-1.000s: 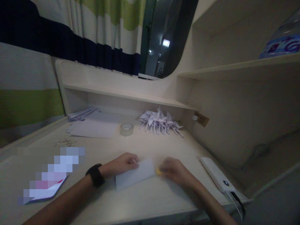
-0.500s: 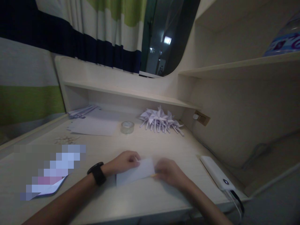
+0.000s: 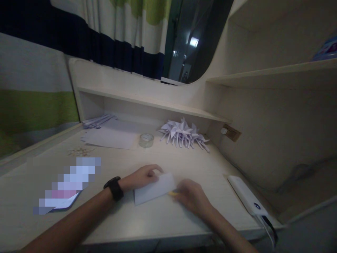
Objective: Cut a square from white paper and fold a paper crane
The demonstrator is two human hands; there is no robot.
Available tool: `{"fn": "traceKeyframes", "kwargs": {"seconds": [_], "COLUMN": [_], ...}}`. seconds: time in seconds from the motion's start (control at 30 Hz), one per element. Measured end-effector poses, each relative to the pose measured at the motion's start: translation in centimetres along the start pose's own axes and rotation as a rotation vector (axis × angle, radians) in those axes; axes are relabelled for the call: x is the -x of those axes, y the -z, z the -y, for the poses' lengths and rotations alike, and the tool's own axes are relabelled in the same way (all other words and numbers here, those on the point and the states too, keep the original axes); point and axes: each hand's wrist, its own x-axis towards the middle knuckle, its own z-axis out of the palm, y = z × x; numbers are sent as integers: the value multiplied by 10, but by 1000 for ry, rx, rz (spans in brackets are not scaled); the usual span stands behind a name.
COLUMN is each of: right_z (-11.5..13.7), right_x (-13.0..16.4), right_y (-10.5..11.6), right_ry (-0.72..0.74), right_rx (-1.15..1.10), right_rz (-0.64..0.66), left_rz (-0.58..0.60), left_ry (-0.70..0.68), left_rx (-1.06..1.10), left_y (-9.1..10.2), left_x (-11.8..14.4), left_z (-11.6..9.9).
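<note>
Clocking from the white paper [image 3: 155, 190] on the desk [image 3: 126, 225], I have my left hand [image 3: 142, 176] at its ten o'clock, thumb resting on it and fingers bent; I can't tell whether they pinch. My right hand [image 3: 191, 194], at three, pinches a small yellow thing [image 3: 172, 193] by the paper's edge, too blurred to identify.

As I judge it, the work is well along but unfinished: a cluster of paper pinwheels [image 3: 181, 130] lies made up at one o'clock, while the piece under my hands is flat, with no blades or stick. Loose sheets [image 3: 113, 135] lie unshaped at eleven.

I can read no writing. The tape roll [image 3: 146, 142] at twelve has a label inside, too small; the bottle [image 3: 326, 52] up at two shows only a cut-off blue label; the power bank [image 3: 244, 193] at three bears a dark oval; the phone [image 3: 65, 202] at nine is pixelated.
</note>
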Motion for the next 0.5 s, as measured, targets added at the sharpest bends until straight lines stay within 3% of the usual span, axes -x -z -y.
{"fn": "traceKeyframes", "kwargs": {"seconds": [0.2, 0.4, 0.5], "right_z": [8, 11, 12], "right_x": [0, 0, 0], "right_y": [0, -4, -6], "right_ry": [145, 138, 121], "right_rx": [-6, 3, 3], "right_rz": [29, 15, 4], "left_rz": [-6, 3, -44], "left_ry": [-135, -125, -120], "left_rx": [-135, -171, -302], "left_y": [-2, 2, 3], "left_x": [-5, 0, 4], "left_z": [7, -1, -8]}}
